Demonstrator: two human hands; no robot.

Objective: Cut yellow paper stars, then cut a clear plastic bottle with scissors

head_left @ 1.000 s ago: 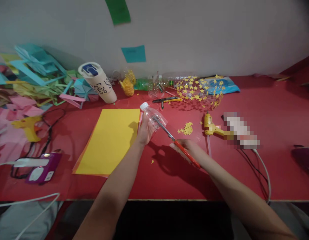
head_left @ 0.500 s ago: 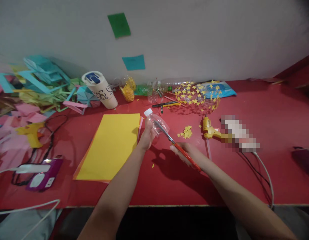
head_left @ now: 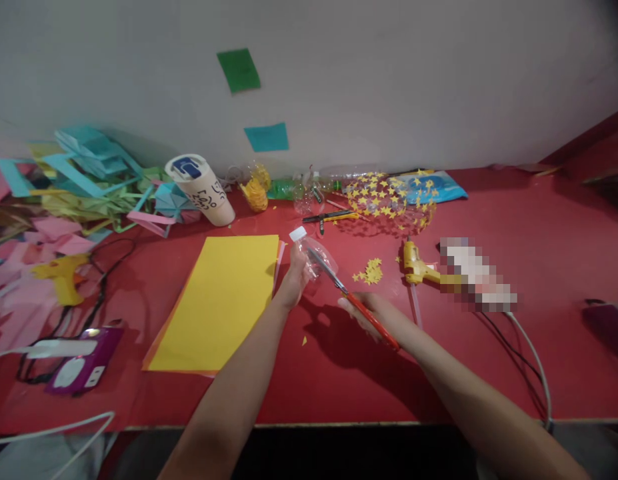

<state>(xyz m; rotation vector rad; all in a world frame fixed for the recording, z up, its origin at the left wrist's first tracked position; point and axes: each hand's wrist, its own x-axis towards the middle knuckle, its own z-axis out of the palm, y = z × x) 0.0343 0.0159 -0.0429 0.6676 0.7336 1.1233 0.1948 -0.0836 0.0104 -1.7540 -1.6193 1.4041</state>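
My left hand [head_left: 293, 283] is closed on a clear plastic bottle piece [head_left: 323, 260] with a white cap [head_left: 298, 233], held tilted above the red table. My right hand [head_left: 371, 313] grips the red handles of a pair of scissors [head_left: 361, 307]. The metal blades lie over the clear plastic, their tips near its capped end; whether they are inside or in front of it I cannot tell. Below the hands a small yellow scrap [head_left: 304, 341] rests on the table. Small yellow stars [head_left: 371, 271] lie in a pile to the right of the bottle piece.
Yellow paper sheets [head_left: 216, 300] lie at left, near a tall cup [head_left: 209, 197] and folded paper shapes [head_left: 89, 173]. Pens [head_left: 329, 217] and a star-covered clear object [head_left: 379, 193] are at the back. A yellow glue gun [head_left: 413, 265] and cables are on the right.
The camera view has tilted slightly up, so most of the table appears lower. Both hands keep hold of the bottle piece and the scissors, with little change between them.
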